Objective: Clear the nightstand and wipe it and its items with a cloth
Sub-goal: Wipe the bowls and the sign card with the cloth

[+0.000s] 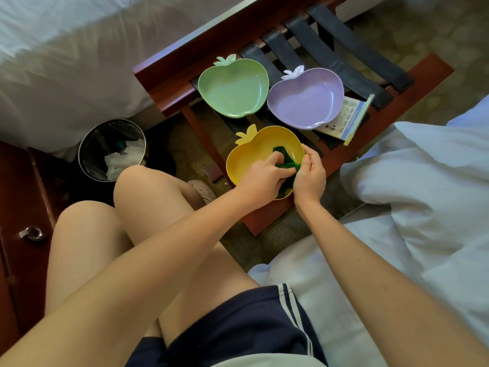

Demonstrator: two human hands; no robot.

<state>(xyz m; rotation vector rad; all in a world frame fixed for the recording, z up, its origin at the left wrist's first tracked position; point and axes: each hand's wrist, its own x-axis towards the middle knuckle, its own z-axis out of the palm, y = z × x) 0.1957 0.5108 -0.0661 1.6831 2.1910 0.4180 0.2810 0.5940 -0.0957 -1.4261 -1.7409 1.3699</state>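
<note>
A yellow apple-shaped dish (247, 160) sits on the near edge of a dark red luggage rack (169, 75). My left hand (260, 177) presses a green cloth (281, 152) down inside the dish with curled fingers. My right hand (309, 178) grips the dish's right rim, thumb on the edge. A green apple dish (232, 88) and a purple apple dish (307, 100) lie farther back on the rack's black straps. The nightstand (18, 221) shows only as dark red wood at the left edge.
A leaflet (344, 119) lies under the purple dish's right side. A round bin (112, 149) lined with a black bag stands on the floor left of the rack. White bedding (423, 186) lies at right and another bed at top left. My knees (137, 181) are below the bin.
</note>
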